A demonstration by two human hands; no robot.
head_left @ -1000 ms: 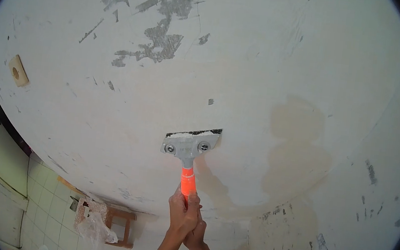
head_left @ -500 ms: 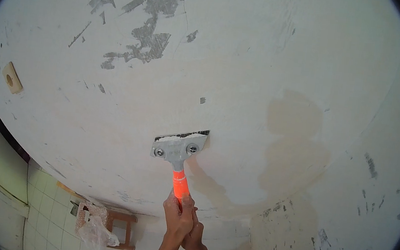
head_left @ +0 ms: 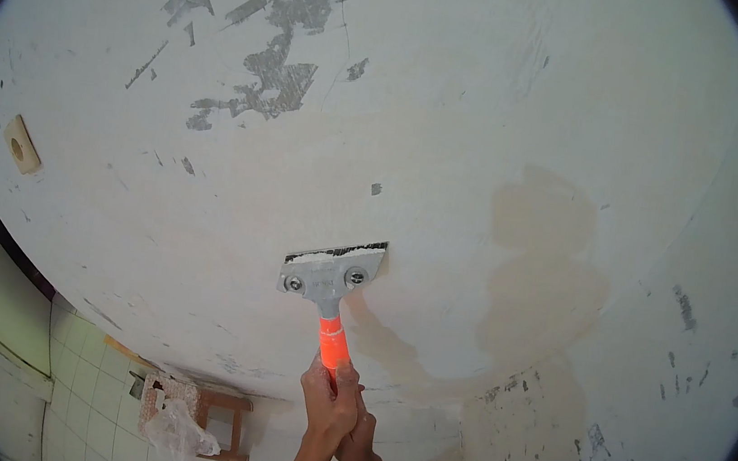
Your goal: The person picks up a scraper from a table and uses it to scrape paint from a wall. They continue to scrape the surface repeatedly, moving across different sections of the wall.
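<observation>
A wall scraper (head_left: 327, 276) with a wide grey metal head and a bright orange handle is tilted against the white wall (head_left: 454, 122). White dust lies along its dark blade edge, which appears to touch the plaster. Wrapped round the handle just below its orange collar is my left hand (head_left: 329, 401), closed. My right hand (head_left: 358, 441) grips the same handle lower down, partly hidden behind the left. The handle's orange end pokes out beneath my hands.
Grey bare patches (head_left: 283, 66) mark the upper wall. A beige wall socket (head_left: 24, 144) sits at left. Below, a brown wooden stool (head_left: 224, 428) carries bubble wrap (head_left: 174, 422) on the tiled floor (head_left: 99, 400). A shadow falls across the wall at right.
The view has shifted very slightly. My hands keep the same grip, and the scraper stays at nearly the same spot on the wall.
</observation>
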